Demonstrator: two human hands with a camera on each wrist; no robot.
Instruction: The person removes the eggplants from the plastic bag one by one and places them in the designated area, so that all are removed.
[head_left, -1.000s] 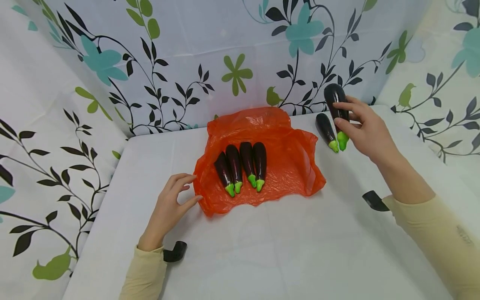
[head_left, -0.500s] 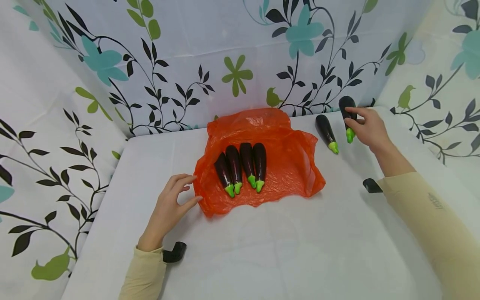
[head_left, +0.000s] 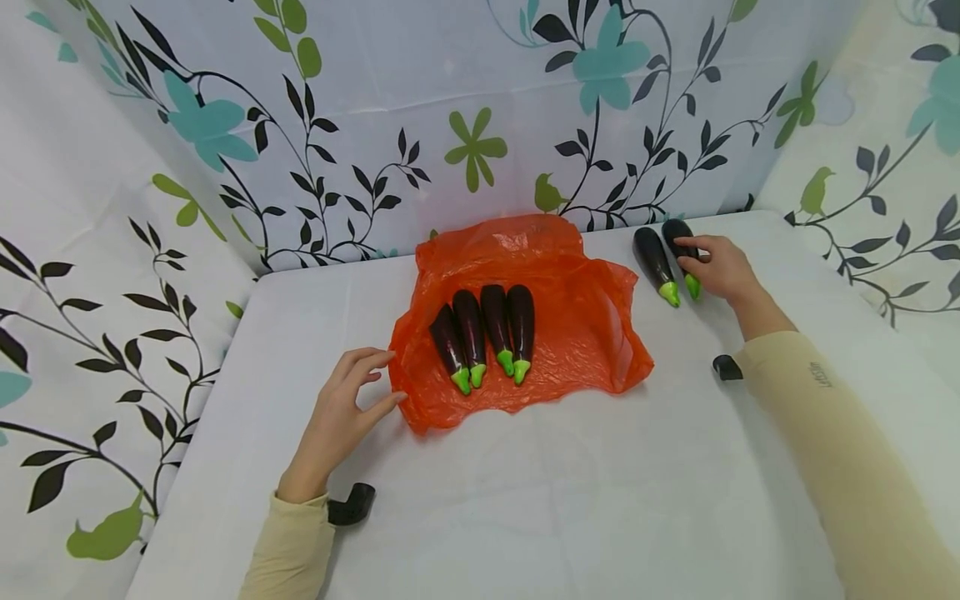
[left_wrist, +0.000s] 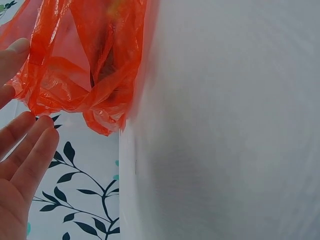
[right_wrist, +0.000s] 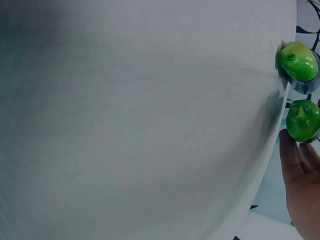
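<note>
My right hand (head_left: 722,265) grips a dark purple eggplant (head_left: 678,235) at the back right of the table, its green cap toward me. Close along its left side lies another eggplant (head_left: 654,258). In the right wrist view the green cap (right_wrist: 303,120) of the held one is by my fingertips, with the other green cap (right_wrist: 298,61) above it. Several eggplants (head_left: 468,329) rest side by side on a spread orange-red plastic bag (head_left: 577,333). My left hand (head_left: 341,417) stays at the bag's left edge, thumb and fingers apart, fingertips right at the plastic (left_wrist: 55,90).
A white cloth covers the table (head_left: 525,500). Behind it and along the sides hangs a white curtain (head_left: 375,75) with leaf and flower prints. A black wrist mount (head_left: 352,504) sticks out from the left sleeve, and another (head_left: 727,367) from the right.
My right hand first carried the eggplant right, past the other one, and lowered it. It has since brought it back left, close beside that eggplant. The left hand has not moved.
</note>
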